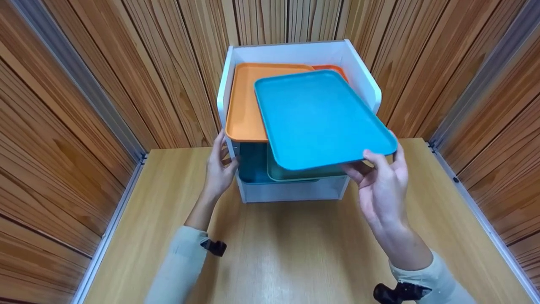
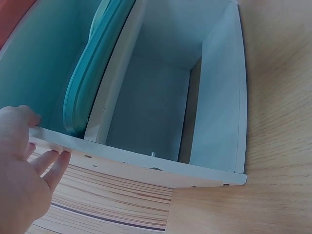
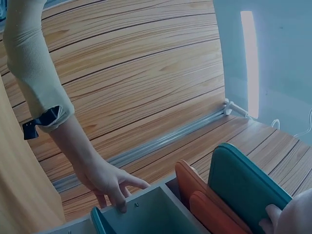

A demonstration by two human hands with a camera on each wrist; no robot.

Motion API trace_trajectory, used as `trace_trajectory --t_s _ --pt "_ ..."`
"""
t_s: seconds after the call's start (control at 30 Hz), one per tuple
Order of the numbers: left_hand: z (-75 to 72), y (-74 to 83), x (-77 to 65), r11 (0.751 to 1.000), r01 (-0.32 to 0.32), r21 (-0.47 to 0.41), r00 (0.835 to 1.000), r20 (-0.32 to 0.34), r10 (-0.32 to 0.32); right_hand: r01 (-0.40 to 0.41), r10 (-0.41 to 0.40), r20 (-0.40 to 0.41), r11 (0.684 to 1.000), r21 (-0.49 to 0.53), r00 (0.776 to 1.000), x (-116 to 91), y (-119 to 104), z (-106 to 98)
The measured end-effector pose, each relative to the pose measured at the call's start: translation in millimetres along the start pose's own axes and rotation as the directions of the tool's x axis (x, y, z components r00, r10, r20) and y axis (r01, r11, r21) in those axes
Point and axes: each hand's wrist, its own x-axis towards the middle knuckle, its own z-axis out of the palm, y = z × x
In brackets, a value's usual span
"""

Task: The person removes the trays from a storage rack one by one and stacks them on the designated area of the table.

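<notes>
A blue rectangular tray (image 1: 316, 122) is pinched at its near right corner by my right hand (image 1: 386, 185), thumb on top and fingers beneath. The tray tilts over the top of a white shelf unit (image 1: 291, 193). Under it lie an orange tray (image 1: 247, 93) and a red-orange tray (image 1: 332, 67), partly covered. My left hand (image 1: 219, 171) grips the shelf's left side wall; in the left wrist view its thumb lies inside and its fingers outside. One level down, a dark teal tray (image 1: 253, 164) and a green tray (image 1: 312, 174) show at the front.
The shelf's bottom compartment (image 2: 146, 102) shows in the left wrist view. Behind and beside the unit stand wood-panelled walls (image 1: 105, 71) with metal corner strips (image 1: 84, 80). A wooden tabletop (image 1: 270, 253) runs in front of it. Dark wrist cameras (image 1: 214, 247) sit on both sleeves.
</notes>
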Motion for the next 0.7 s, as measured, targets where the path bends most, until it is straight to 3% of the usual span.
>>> trace_trajectory --t_s 0.2,0.4,0.7 --pt "0.8 0.7 -0.7 1.000 0.004 0.009 1.000 -0.004 -0.004 0.082 -0.081 -0.010 0.994 0.075 0.997 0.3 -3.9 -7.9" --pt "-0.9 1.3 -0.1 1.000 0.023 0.008 1.000 0.008 -0.023 0.112 -0.108 -0.033 0.981 0.156 0.994 4.9 -6.4 -16.5" --pt "-0.9 2.0 0.3 0.999 0.032 0.002 0.999 0.016 -0.032 0.113 -0.116 0.000 0.971 0.209 0.993 12.8 -12.9 -32.1"
